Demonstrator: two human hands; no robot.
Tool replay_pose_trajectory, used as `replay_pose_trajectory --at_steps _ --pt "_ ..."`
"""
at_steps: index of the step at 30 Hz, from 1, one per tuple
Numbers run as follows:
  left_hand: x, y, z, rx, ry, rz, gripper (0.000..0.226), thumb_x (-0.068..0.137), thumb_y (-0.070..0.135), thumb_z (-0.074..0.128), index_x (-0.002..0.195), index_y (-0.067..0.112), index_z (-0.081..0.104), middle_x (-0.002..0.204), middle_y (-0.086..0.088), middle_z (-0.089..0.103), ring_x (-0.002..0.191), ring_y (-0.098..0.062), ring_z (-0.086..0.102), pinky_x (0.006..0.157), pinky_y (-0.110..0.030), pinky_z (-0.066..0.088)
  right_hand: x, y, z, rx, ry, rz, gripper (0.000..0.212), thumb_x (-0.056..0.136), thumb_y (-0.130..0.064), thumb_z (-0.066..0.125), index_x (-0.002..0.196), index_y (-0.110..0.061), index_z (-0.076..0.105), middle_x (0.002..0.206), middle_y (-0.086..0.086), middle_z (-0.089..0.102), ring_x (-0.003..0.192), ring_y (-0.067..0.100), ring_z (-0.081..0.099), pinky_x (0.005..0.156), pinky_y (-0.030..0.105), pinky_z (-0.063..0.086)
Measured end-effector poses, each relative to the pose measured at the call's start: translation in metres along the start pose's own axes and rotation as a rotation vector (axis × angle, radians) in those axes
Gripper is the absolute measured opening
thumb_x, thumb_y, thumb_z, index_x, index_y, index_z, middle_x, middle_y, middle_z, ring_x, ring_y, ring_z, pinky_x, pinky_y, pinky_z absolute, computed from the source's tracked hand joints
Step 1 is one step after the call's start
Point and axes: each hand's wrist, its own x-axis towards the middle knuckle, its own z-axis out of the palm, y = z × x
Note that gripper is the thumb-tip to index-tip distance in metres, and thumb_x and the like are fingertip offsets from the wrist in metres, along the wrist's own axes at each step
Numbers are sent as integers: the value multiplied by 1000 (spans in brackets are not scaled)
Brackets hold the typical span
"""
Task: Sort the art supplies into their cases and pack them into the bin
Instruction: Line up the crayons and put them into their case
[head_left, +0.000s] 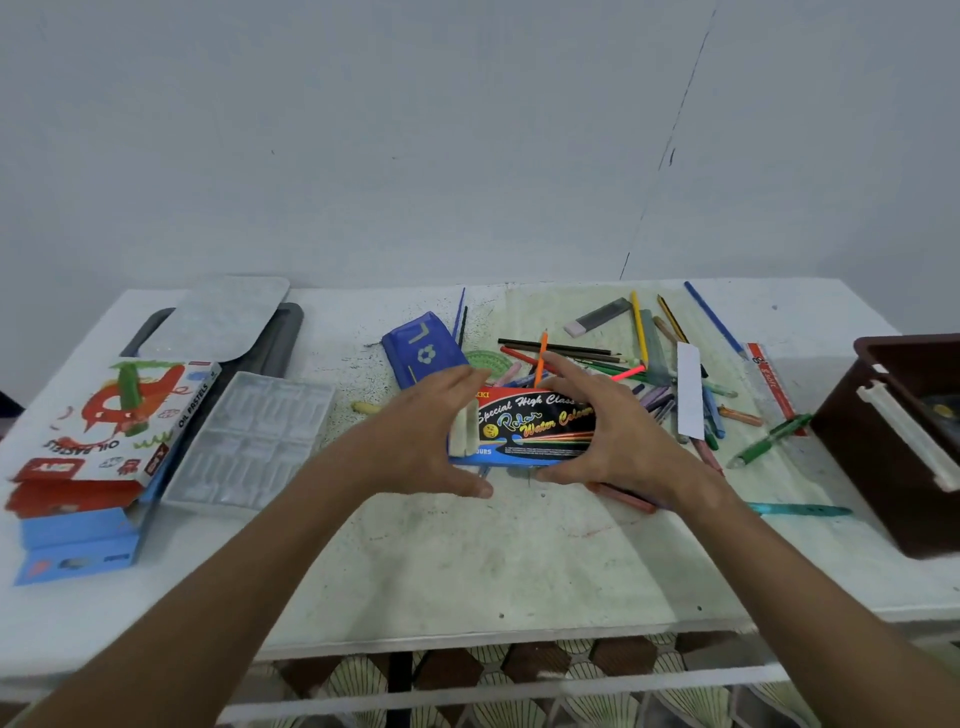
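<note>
A black, red and blue water colour box lies on the table's middle. My left hand grips its left end, where a white tray end sticks out. My right hand grips its right end, thumb at the near edge and fingers over the far edge. Behind and to the right lies a scatter of coloured pencils and crayons. A dark brown bin stands at the right edge.
An oil pastels box lies open at the left, beside a clear plastic insert tray. A blue pencil case, a green protractor, an eraser, a red ruler and a green pen lie around.
</note>
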Motion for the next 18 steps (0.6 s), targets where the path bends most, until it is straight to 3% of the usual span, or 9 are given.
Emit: replay_pose_trajectory --at_steps 5,8,10,12,15,18 --pt "22 0 -2 23 6 117 105 63 50 82 147 19 28 134 1 48 116 -10 45 100 -30 44 -11 -11 -10 -24 43 4 111 54 -60 79 144 -50 15 131 -16 54 124 11 46 105 45 39" --pt "28 9 -5 -115 -2 145 109 56 60 80 146 26 31 137 10 45 119 -4 42 99 -22 39 -23 -10 -24 -22 61 30 110 57 -50 84 144 -50 16 127 -22 53 122 6 48 105 37 41" --pt "33 19 -7 -167 10 169 104 56 65 74 145 30 33 137 17 43 119 3 42 100 -20 40 -32 -6 -38 14 76 71 112 56 -43 88 143 -51 18 121 -27 52 118 -3 50 100 22 44" --pt "42 31 -11 -313 73 194 90 63 62 71 141 30 39 129 21 49 112 7 50 95 -16 46 -42 2 -58 74 112 114 114 54 -32 92 142 -51 22 121 -23 54 112 -10 52 91 9 44" --pt "58 52 -17 -516 192 226 58 72 60 71 123 42 51 115 29 56 107 7 57 81 -9 49 -59 17 -93 152 179 137 116 53 -18 93 145 -42 26 127 -12 57 110 0 60 89 15 49" --pt "79 79 -19 -531 268 251 36 77 44 73 110 40 58 114 20 60 107 -1 59 77 -15 52 -76 33 -134 175 258 118 115 51 -16 93 145 -39 30 126 -11 60 108 2 62 88 16 50"
